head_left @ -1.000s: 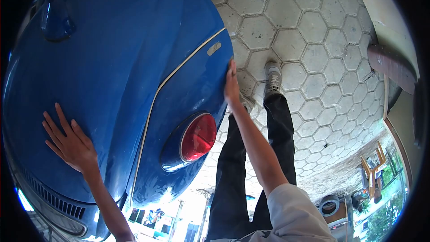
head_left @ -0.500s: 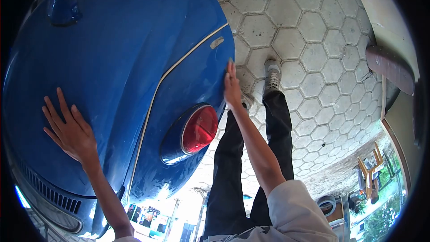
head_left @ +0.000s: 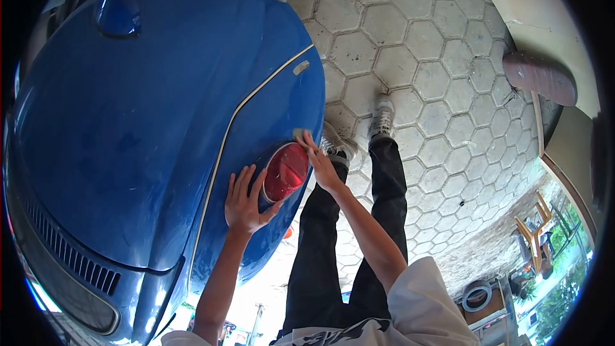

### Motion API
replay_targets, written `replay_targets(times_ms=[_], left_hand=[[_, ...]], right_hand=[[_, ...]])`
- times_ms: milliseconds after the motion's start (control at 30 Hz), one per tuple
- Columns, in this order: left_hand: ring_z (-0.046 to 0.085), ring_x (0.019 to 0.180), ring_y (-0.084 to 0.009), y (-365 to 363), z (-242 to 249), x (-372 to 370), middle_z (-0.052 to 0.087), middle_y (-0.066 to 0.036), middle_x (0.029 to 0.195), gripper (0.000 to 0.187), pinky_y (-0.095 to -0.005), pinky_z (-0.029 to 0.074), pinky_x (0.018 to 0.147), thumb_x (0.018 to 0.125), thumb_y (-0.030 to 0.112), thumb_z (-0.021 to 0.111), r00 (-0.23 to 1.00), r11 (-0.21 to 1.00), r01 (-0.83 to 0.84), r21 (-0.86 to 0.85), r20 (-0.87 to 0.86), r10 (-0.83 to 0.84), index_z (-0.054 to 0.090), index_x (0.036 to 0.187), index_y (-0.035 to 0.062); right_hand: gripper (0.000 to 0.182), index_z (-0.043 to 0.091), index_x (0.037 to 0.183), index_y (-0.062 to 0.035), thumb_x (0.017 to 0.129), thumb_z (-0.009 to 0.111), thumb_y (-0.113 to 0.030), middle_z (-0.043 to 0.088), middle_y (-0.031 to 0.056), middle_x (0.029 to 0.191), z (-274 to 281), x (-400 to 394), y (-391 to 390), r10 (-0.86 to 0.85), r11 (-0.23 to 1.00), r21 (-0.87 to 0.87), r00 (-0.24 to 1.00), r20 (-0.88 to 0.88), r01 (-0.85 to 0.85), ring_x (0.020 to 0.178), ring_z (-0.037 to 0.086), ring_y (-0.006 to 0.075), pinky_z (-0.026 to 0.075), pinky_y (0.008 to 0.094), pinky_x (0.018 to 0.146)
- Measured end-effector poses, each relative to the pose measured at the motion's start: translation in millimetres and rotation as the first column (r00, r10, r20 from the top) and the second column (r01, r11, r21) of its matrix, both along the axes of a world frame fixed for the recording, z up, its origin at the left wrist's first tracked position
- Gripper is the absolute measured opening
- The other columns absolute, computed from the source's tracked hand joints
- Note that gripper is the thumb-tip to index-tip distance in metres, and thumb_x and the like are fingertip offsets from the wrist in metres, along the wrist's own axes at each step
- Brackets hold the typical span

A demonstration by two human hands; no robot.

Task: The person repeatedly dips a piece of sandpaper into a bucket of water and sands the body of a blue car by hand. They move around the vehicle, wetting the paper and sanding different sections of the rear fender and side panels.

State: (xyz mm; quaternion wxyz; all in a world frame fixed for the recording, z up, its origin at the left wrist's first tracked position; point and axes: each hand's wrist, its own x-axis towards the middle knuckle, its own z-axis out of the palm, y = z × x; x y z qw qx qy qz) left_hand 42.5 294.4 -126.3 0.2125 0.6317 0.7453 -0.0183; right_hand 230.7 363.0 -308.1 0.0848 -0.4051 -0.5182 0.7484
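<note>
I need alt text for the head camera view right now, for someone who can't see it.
Seen from above, a person's left hand lies flat on the blue car beside its red tail light, while the right hand touches the light's outer edge, a small grey piece at its fingertips. Below are black trousers, grey shoes and hexagonal paving.

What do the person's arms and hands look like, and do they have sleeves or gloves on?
No gloves: the left hand and the right hand are bare, with no rings or watch showing. Both forearms are bare too. A light grey short sleeve covers the right upper arm.
</note>
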Motion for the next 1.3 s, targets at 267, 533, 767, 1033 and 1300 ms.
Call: replay_targets(times_ms=[267,533,767,1033,1300], left_hand=[[0.056,0.126,-0.0337,-2,0,1,0.060,-0.018,0.131,0.076,-0.0534,0.037,0.111,0.079,0.058,0.069,0.999,0.996,0.027,0.081,-0.035,-0.024,0.058,0.136,0.0094],[0.058,0.123,-0.0320,-8,1,7,0.061,-0.016,0.131,0.081,-0.0508,0.038,0.112,0.072,0.056,0.077,0.996,0.986,0.051,0.157,-0.081,-0.038,0.057,0.135,0.0078],[0.055,0.126,-0.0278,-14,-1,3,0.058,-0.013,0.134,0.089,-0.0472,0.036,0.115,0.071,0.061,0.075,0.997,0.986,0.014,0.168,-0.078,-0.001,0.052,0.139,0.0092],[0.054,0.127,-0.0269,-20,-6,0,0.058,-0.013,0.135,0.091,-0.0453,0.034,0.117,0.070,0.060,0.075,0.998,0.986,-0.026,0.167,-0.057,0.036,0.050,0.140,0.0082],[0.048,0.133,-0.0243,-24,-9,0,0.053,-0.011,0.141,0.096,-0.0420,0.028,0.120,0.068,0.063,0.075,0.997,0.993,-0.048,0.105,-0.052,0.053,0.048,0.143,0.0098]], right_hand=[[0.056,0.029,0.156,-0.0145,0.109,0.015,-0.042,0.023,0.0093,0.164,-16,-24,-7,-0.138,0.990,0.030,0.990,0.007,0.137,0.151,0.019,0.0315,0.014,0.0453,0.121],[0.050,0.048,0.144,-0.0062,0.109,0.028,-0.036,0.044,0.0144,0.152,-8,1,-1,-0.093,0.993,0.069,0.995,0.030,0.091,0.133,0.048,0.0378,0.036,0.0447,0.112],[0.050,0.046,0.146,-0.0083,0.108,0.029,-0.035,0.045,0.0180,0.150,109,-17,-17,-0.166,0.949,0.262,0.984,-0.063,0.177,0.143,0.037,0.0328,0.021,0.0387,0.120],[0.047,0.043,0.148,-0.0085,0.107,0.034,-0.027,0.040,0.0151,0.154,130,-10,-34,-0.127,0.925,0.360,0.992,-0.003,0.120,0.147,0.032,0.0290,0.025,0.0393,0.119],[0.044,0.049,0.145,-0.0116,0.106,0.037,-0.029,0.042,0.0126,0.153,152,-36,-19,-0.059,0.906,0.424,0.983,0.174,-0.021,0.143,0.037,0.0314,0.030,0.0491,0.116]])
